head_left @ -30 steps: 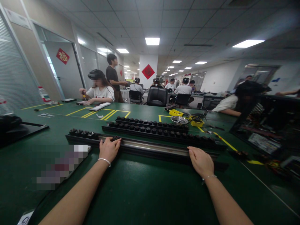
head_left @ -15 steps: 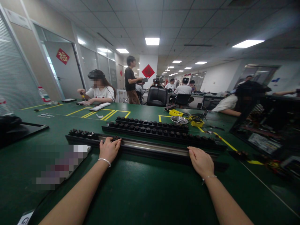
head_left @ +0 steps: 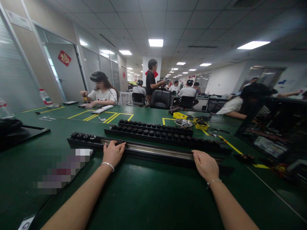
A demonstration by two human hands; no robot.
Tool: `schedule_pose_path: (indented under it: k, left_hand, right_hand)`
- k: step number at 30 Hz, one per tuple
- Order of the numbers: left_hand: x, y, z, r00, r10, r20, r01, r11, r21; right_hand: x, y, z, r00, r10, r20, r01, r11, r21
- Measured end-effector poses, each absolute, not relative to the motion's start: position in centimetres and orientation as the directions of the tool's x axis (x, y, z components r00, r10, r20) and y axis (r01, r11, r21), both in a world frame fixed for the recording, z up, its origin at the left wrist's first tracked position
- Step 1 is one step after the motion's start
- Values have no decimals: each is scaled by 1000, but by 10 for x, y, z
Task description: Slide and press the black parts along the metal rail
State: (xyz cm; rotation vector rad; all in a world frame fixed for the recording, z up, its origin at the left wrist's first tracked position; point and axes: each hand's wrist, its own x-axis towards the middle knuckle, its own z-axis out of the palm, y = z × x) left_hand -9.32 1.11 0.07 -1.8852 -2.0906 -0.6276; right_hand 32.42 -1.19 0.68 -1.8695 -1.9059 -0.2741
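A long black rail (head_left: 153, 150) with a shiny metal channel lies across the table in front of me. Several small black roller-like pieces (head_left: 83, 136) sit in a row at its left end. My left hand (head_left: 113, 154) is closed over the channel, its fingers around a small black piece (head_left: 119, 141) like those in the row. Toward the rail's right end, my right hand (head_left: 206, 165) grips the near edge with its fingers together. Behind lie two more black rails (head_left: 165, 135), both lined with such pieces.
A metal dish (head_left: 183, 123) and a yellow bin (head_left: 179, 115) stand beyond the rails. At the right is an open black computer case (head_left: 271, 127). A pixelated flat object (head_left: 64, 169) lies at left. A co-worker (head_left: 103, 92) sits across the green table.
My left hand has slid very slightly right along the rail with the small black piece. My right hand stays in place. In the background, a standing person has moved right.
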Motion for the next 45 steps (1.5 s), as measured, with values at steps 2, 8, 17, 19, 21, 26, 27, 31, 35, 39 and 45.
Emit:
schedule_pose_path:
  k: [2,8,17,19,21,26,27,31,35,39,45]
  left_hand:
    - [-92,11,1,-118,878,463,989,62,136]
    - [-89,11,1,-103,887,451,991,54,121]
    - [-86,9,2,-91,883,460,992,39,121]
    - [-87,10,1,-86,879,469,992,33,120]
    - [-87,10,0,-79,874,480,993,23,120]
    - [-89,12,-2,-67,865,497,993,8,119]
    - [-90,12,-2,-67,864,498,993,9,118]
    - [-89,12,-1,-67,863,501,993,8,119]
    - [-86,11,-2,-51,859,509,993,-9,116]
    - [-84,11,-2,-41,855,517,993,-21,112]
    - [-81,11,-3,-32,858,512,994,-28,109]
  right_hand:
    - [325,-12,6,26,895,446,984,56,-171]
    - [325,-11,5,18,891,454,983,66,-169]
    - [325,-11,5,15,885,465,984,68,-162]
    - [325,-11,5,15,883,468,984,70,-164]
    - [325,-11,5,19,884,468,984,67,-166]
    - [324,-12,7,33,893,448,984,50,-172]
    - [324,-12,7,35,895,444,984,47,-173]
    - [323,-12,8,39,898,439,983,44,-176]
    - [324,-11,7,29,895,445,984,54,-172]
    - [324,-11,6,23,890,456,984,61,-169]
    - [325,-11,5,13,884,467,984,73,-165]
